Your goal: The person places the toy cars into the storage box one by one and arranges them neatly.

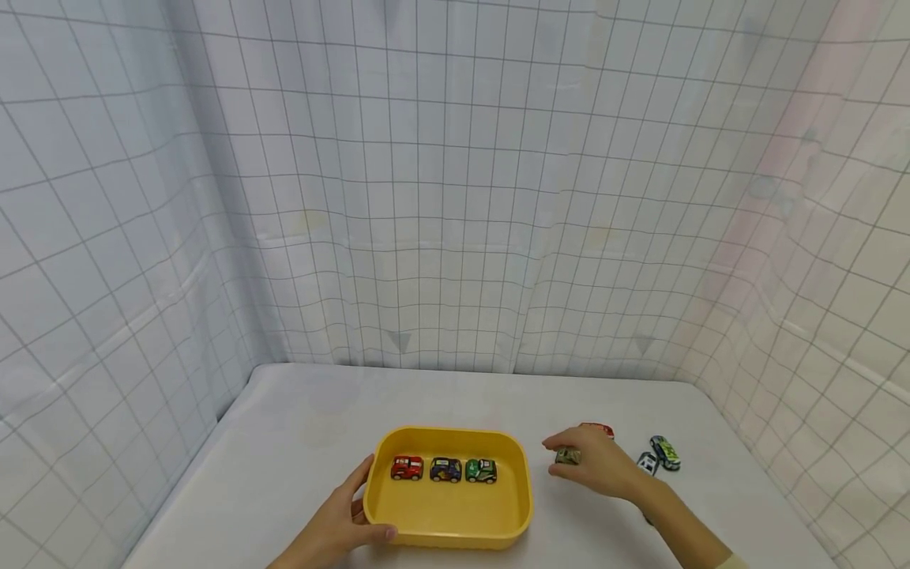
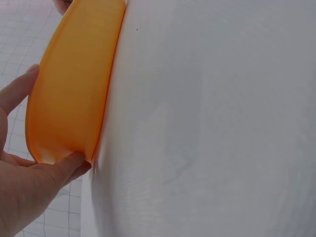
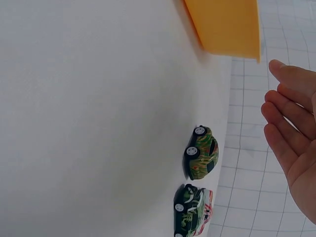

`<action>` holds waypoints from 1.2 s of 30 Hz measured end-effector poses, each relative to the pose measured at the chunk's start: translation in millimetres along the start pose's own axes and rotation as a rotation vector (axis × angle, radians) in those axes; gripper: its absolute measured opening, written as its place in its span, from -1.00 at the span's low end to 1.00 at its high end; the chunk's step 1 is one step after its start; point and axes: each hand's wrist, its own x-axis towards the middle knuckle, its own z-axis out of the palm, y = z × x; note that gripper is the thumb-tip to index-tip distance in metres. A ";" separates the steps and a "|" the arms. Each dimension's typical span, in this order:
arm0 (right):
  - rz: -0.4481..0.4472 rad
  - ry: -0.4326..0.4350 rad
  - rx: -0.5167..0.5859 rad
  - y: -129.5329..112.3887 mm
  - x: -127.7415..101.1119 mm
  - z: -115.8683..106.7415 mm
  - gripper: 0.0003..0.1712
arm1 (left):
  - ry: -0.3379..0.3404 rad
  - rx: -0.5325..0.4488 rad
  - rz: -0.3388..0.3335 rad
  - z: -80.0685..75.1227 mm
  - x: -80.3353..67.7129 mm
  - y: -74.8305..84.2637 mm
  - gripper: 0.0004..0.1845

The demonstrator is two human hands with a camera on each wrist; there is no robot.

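A yellow tray (image 1: pixel 455 525) lies on the table with a red toy car (image 1: pixel 407 468), a dark blue toy car (image 1: pixel 445 470) and a green toy car (image 1: pixel 481 471) lined up inside. My left hand (image 1: pixel 341 514) grips its near left corner, the thumb on the front wall and the fingers along the left side. To the tray's right, my right hand (image 1: pixel 590 462) hovers over a camouflage toy car (image 3: pixel 201 153), fingers loosely bent and apart from it. In the right wrist view, this hand (image 3: pixel 296 123) holds nothing.
Right of the tray, a red car (image 1: pixel 600 429), a white-and-black car (image 1: pixel 648 463) and a yellow-green car (image 1: pixel 665 453) lie on the white table (image 1: pixel 298 435). My right forearm partly covers another car. Grid-patterned curtains (image 1: pixel 455 197) enclose the back and sides.
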 end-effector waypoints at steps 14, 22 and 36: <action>0.066 0.046 0.027 34.7 -48.2 -22.8 -0.57 | 0.002 -0.009 -0.005 0.0 -0.1 -1.4 0.23; 0.152 0.057 0.073 52.9 -73.8 -28.8 -0.58 | -0.018 -0.028 -0.002 -0.6 0.6 -1.7 0.24; 0.312 0.001 0.107 95.5 -130.0 -24.6 -0.55 | -0.022 -0.045 -0.009 -0.6 -0.6 0.3 0.26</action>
